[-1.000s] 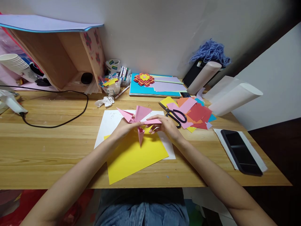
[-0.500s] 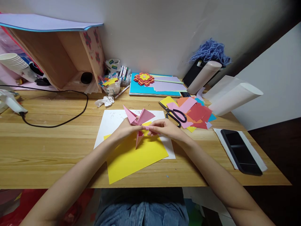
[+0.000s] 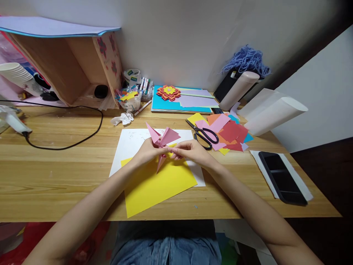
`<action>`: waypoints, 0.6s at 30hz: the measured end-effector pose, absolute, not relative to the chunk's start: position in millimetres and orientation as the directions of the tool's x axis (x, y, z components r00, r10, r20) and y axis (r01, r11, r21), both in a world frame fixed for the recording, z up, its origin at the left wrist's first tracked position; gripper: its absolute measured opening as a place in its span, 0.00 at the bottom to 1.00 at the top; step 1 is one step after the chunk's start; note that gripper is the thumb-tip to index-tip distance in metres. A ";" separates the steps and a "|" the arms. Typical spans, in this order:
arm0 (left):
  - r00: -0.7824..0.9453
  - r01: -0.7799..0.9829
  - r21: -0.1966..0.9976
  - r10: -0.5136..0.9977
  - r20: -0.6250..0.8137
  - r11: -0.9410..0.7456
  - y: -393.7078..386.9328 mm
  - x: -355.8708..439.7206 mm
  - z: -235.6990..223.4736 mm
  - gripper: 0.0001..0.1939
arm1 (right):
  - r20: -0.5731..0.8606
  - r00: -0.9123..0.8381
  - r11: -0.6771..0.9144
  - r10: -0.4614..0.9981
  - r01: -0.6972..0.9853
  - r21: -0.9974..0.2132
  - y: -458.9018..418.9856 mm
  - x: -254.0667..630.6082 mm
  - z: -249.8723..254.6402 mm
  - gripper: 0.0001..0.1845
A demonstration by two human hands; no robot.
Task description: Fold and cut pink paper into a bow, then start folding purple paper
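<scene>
A folded pink paper shape [image 3: 168, 137] with several pointed flaps is held above the table. My left hand [image 3: 149, 151] is closed round its left side, thumb reaching across the front. My right hand [image 3: 190, 151] pinches its right part between thumb and fingers, and the two thumbs nearly meet there. The pinched portion is mostly hidden by my fingers. Beneath both hands lie a yellow sheet [image 3: 157, 191] and, partly under it, a white sheet [image 3: 132, 141] with small marks. Black-handled scissors [image 3: 204, 134] rest just beyond my right hand.
Paper scraps [image 3: 233, 132] lie around the scissors. A phone [image 3: 281, 178] is at right, near rolled white paper [image 3: 275, 116]. At the back stand a cardboard box [image 3: 79, 66], a tub of scraps [image 3: 131, 99] and a paper flower [image 3: 168, 92]. A glue gun [image 3: 15, 119] with cord sits left.
The pink paper has turned and shifted slightly in my fingers, with its lower point swinging a little left. Both hands keep their hold in nearly the same place.
</scene>
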State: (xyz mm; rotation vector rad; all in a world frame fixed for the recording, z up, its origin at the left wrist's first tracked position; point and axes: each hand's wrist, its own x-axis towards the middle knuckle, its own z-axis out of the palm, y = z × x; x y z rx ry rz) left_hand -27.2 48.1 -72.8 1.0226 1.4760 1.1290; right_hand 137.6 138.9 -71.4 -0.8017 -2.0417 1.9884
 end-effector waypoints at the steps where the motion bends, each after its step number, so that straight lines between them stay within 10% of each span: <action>1: -0.161 0.049 0.976 0.966 -0.203 0.213 48.1 -27.7 -74.0 0.17 | -0.238 -0.841 -0.038 0.485 0.252 -0.967 139.1 137.7 -71.7 0.19; 18: -0.119 -0.140 0.958 0.957 -0.266 0.249 49.0 -27.3 -70.9 0.12 | -0.216 -0.871 -0.002 0.440 0.240 -0.971 138.1 138.0 -72.7 0.17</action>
